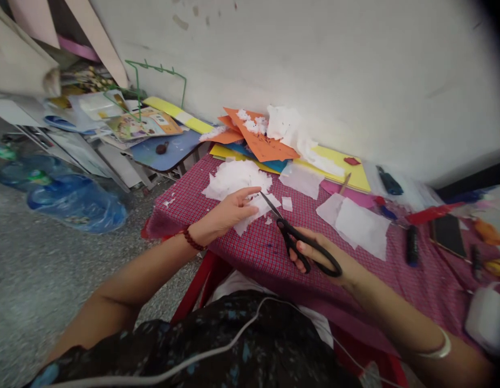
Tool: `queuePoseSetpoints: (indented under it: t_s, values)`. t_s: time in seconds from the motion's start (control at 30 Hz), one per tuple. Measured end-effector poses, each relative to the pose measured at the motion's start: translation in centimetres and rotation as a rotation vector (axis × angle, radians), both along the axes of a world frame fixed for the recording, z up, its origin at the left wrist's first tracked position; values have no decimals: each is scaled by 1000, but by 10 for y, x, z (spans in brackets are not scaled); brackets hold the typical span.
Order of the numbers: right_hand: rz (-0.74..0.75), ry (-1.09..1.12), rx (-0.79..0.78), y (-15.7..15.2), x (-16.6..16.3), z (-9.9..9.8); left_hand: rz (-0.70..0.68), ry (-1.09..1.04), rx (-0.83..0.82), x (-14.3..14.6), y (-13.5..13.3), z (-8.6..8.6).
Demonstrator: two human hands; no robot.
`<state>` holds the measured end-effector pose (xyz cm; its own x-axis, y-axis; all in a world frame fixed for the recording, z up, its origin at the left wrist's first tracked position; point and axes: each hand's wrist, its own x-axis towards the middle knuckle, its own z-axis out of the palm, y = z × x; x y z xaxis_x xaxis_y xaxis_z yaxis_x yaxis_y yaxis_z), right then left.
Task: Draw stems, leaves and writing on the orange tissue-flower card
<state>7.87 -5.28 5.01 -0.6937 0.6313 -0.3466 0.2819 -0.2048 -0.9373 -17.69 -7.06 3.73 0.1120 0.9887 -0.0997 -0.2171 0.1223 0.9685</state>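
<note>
My right hand (314,253) grips black-handled scissors (292,234), fingers through the loops, blades pointing up-left toward a white tissue piece (255,207). My left hand (229,210), a red bead bracelet on its wrist, pinches that tissue piece at the edge of a heap of white paper scraps (233,178) on the red checked tablecloth (253,248). More white sheets (361,223) lie to the right of the scissors.
Orange, yellow and blue coloured papers (266,145) are stacked against the wall. Pens, markers and a dark phone (447,234) lie at right. A cluttered low table (164,148) with books stands at left, with blue water bottles (75,202) on the floor.
</note>
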Motion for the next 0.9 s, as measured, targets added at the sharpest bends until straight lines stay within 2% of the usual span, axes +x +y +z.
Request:
queuePoseSetpoints:
  t_s: [0.1, 0.2, 0.37, 0.57, 0.7, 0.8, 0.9]
  values:
    - [-30, -28, 33, 0, -2, 0, 53, 3, -1, 2, 1, -1]
    - [-82, -75, 47, 1, -3, -1, 92, -71, -88, 1, 2, -3]
    - [-104, -84, 18, 5, 2, -3, -14, -145, -253, -5, 3, -11]
    - [3, -5, 18, 12, 25, 2, 93, -148, -156, -5, 2, -13]
    - [170, -121, 130, 11, 36, 12, 123, -172, -97, -4, 4, -12]
    - [228, -196, 231, 9, 32, 16, 97, -148, -92, 0, 5, -13]
    - [227, -197, 259, 8, 25, 14, 44, -107, -87, 5, 6, -13]
